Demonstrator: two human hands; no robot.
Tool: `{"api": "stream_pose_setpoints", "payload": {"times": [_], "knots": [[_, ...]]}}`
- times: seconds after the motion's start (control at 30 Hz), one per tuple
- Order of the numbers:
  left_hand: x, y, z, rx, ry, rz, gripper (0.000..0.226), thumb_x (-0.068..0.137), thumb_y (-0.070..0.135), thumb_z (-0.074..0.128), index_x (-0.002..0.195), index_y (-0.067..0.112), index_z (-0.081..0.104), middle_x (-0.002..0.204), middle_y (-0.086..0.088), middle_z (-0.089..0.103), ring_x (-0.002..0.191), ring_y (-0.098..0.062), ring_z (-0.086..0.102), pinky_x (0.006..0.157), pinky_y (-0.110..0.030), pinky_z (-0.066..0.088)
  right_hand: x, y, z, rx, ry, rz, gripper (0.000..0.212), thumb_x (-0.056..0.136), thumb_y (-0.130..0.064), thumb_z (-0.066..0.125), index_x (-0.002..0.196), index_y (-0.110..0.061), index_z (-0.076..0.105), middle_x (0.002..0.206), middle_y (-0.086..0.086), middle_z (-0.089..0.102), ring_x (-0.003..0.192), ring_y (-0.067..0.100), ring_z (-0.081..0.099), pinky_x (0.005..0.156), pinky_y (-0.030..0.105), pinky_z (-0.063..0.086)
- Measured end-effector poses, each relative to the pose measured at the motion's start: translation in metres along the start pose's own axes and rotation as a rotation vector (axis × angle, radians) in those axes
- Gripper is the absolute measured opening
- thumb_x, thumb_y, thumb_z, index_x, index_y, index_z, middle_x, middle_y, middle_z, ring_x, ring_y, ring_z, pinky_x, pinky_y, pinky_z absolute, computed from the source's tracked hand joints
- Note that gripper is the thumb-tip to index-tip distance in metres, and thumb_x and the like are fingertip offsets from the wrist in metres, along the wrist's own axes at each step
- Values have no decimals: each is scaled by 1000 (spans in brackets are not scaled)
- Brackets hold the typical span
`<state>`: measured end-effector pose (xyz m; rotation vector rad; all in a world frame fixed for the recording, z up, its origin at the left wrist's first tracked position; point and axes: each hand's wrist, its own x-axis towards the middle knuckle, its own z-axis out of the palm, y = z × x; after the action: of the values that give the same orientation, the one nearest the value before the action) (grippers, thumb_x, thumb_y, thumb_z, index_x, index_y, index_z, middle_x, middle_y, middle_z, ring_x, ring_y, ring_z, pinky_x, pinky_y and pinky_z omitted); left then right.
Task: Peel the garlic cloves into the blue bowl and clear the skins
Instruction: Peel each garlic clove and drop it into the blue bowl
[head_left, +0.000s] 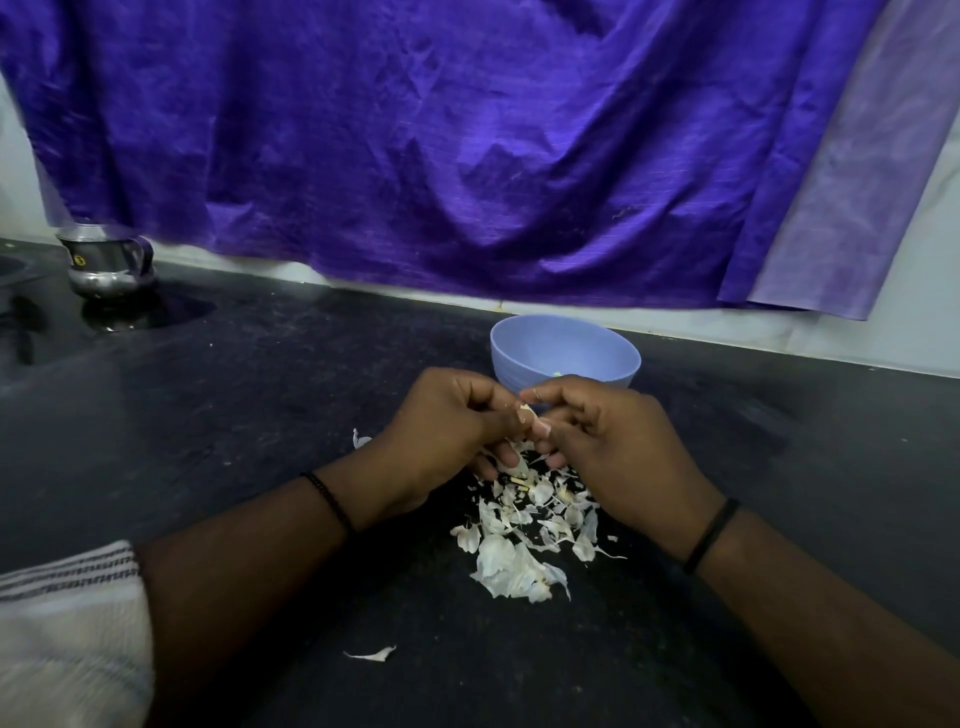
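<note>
We hold one small pale garlic clove (525, 413) pinched between left hand (441, 431) and right hand (618, 447), just near of the round light-blue plastic bowl (563, 345) for a short drop. White papery skins (524, 540) pile on the black counter (260, 415) directly below, where they fall.

Both hands (524, 436) pinch a garlic clove (525, 413); skins (524, 540) below.

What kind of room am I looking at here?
Most likely a home kitchen: a dark stone countertop, a steel jug at its far left, and a blue bowl beyond a pile of garlic skins.
</note>
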<state>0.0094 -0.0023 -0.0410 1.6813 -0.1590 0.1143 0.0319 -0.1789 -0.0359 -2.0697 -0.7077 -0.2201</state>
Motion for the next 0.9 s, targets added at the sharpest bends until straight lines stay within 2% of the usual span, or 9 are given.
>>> {"api": "stream_pose_setpoints", "payload": {"times": [0.13, 0.23, 0.37, 0.5, 0.77, 0.9], "knots": [[0, 2, 0, -11, 5, -13, 15, 91, 5, 67, 90, -10, 70, 83, -25, 71, 58, -20, 65, 47, -26, 50, 1, 3, 0, -1, -10, -8, 29, 96, -5, 60, 105, -29, 73, 81, -6, 75, 71, 8, 71, 71, 35, 62], [0, 4, 1, -19, 6, -21, 15, 91, 4, 67, 89, -11, 70, 83, -27, 70, 56, -20, 65, 45, -26, 49, 1, 2, -1, -5, -14, -25, 32, 96, -4, 58, 104, -31, 72, 82, -6, 75, 72, 8, 70, 71, 35, 62], [-1, 5, 2, -32, 10, -33, 14, 87, 1, 69, 87, -13, 70, 68, -16, 69, 53, -18, 63, 44, -26, 48, 1, 2, 0, -20, -12, -57, 31, 93, -5, 64, 103, -33, 71, 79, -9, 74, 70, 7, 70, 70, 33, 61], [0, 5, 1, -20, 32, -48, 12, 87, -5, 65, 87, -16, 69, 68, -19, 68, 52, -19, 64, 45, -26, 49, 0, 1, 2, -14, -4, -78, 30, 93, -4, 65, 104, -31, 72, 79, -10, 73, 70, 8, 69, 71, 32, 60], [-1, 6, 4, -7, 90, -46, 12, 87, -5, 65, 77, -8, 69, 63, -15, 67, 48, -20, 63, 44, -27, 49, -2, -2, 4, -66, -9, -123, 25, 95, -4, 61, 109, -22, 73, 79, -9, 73, 74, 6, 68, 72, 31, 58], [-1, 6, 5, -12, 101, -58, 15, 87, -4, 65, 73, -4, 69, 63, -15, 67, 48, -21, 62, 45, -28, 49, -2, -3, 5, -103, -23, -121, 26, 97, -5, 57, 109, -21, 73, 78, -13, 70, 73, 2, 67, 72, 25, 57]]}}
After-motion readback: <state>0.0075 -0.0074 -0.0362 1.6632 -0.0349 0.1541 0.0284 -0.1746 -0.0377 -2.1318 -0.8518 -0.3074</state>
